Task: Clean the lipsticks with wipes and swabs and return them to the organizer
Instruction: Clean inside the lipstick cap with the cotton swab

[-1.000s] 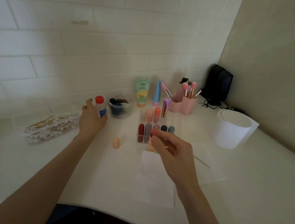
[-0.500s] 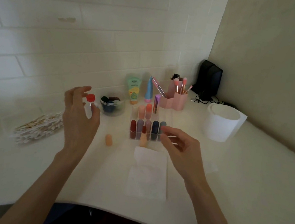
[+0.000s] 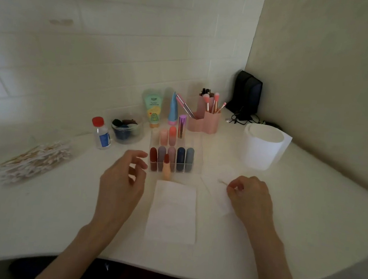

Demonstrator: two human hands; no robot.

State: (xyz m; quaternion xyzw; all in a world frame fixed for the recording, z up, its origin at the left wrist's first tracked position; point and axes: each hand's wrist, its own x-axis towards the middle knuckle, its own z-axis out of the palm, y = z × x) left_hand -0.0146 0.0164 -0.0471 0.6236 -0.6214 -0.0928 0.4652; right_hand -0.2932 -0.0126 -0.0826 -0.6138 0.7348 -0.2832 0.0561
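Lipsticks – five capped ones in the front row of the clear organizer and two peach ones in the row behind, mid-table near the wall. One uncapped lipstick, red tip on a peach base, stands upright just in front of the organizer, touching or nearly touching its front wall.

Left to right on the white table:
- cotton swab pile, far left
- small red-capped bottle, then a clear bowl of dark items
- left hand hovers just left of the organizer, fingers loosely curled, nothing visible in them
- green tube, blue tube and purple tube behind the organizer
- white wipe flat between the hands, in front of the uncapped lipstick
- pink brush holder at the back
- right hand pinches a single swab – tip points left, over a second wipe
- white tissue roll, with a black device in the corner behind it
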